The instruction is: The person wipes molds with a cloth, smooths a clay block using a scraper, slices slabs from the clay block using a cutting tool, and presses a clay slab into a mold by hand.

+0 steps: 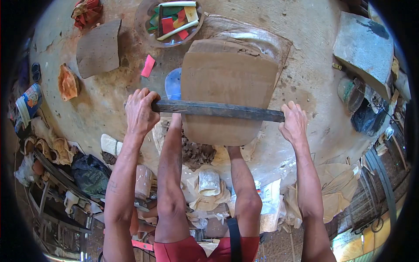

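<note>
Red shorts (pixel 174 249), blue disc (pixel 173 83), pink scrap (pixel 148 66), brown slab (pixel 228 81).

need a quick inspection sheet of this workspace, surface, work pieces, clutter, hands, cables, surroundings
Surface: worn pale-brown work surface, stained and scuffed
Job's things: rounded flat brown clay-like slab; long dark straight bar across it, contact unclear
Clutter: round clear tray of coloured scraps, small bright pink scrap, crumbled dark-brown lumps by the slab
Hands: left hand and right hand grip opposite bar ends
Cables: none identifiable for certain
Surroundings: large pale rough block at right, crumpled black plastic bag at left
</note>
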Demonstrator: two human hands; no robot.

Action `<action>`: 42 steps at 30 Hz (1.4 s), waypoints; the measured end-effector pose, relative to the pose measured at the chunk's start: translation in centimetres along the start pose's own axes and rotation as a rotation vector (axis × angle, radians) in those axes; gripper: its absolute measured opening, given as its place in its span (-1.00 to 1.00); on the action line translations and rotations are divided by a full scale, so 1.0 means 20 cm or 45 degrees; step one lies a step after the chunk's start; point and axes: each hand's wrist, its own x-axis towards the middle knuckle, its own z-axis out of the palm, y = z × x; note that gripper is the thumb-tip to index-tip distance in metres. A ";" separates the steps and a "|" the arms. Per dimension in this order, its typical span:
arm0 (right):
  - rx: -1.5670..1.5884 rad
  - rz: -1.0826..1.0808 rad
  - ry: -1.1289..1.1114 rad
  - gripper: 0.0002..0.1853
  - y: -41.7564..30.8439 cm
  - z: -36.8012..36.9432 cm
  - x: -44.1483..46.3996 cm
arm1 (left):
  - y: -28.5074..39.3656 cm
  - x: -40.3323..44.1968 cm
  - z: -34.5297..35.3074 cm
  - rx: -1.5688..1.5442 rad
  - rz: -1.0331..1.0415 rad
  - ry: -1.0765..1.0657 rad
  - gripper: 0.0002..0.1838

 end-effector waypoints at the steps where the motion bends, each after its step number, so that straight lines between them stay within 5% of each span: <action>1: 0.004 0.001 -0.005 -0.66 0.01 0.02 -0.04 | 0.01 -0.03 0.01 0.003 0.000 -0.006 -0.68; 18: 0.133 0.099 -0.208 -0.68 0.06 0.48 -0.66 | 0.22 -0.59 0.26 -0.117 0.007 -0.126 -0.65; 30: 0.167 0.182 -0.185 -0.56 0.05 0.78 -0.91 | 0.23 -0.76 0.39 -0.041 0.121 -0.001 -0.52; 33: 0.292 0.095 -0.119 -0.62 0.04 0.89 -1.08 | 0.23 -0.81 0.38 -0.056 0.145 -0.171 -0.44; 37: 0.341 0.318 0.007 -0.66 -0.01 0.84 -1.24 | 0.32 -0.82 0.29 -0.078 0.222 -0.170 -0.35; 39: 0.392 0.354 -0.103 -0.55 0.05 0.83 -1.37 | 0.46 -0.74 0.17 0.027 0.398 0.072 -0.34; 42: 0.493 0.582 0.020 -0.65 0.16 0.90 -1.73 | 0.73 -0.63 -0.08 -0.154 0.490 0.376 -0.34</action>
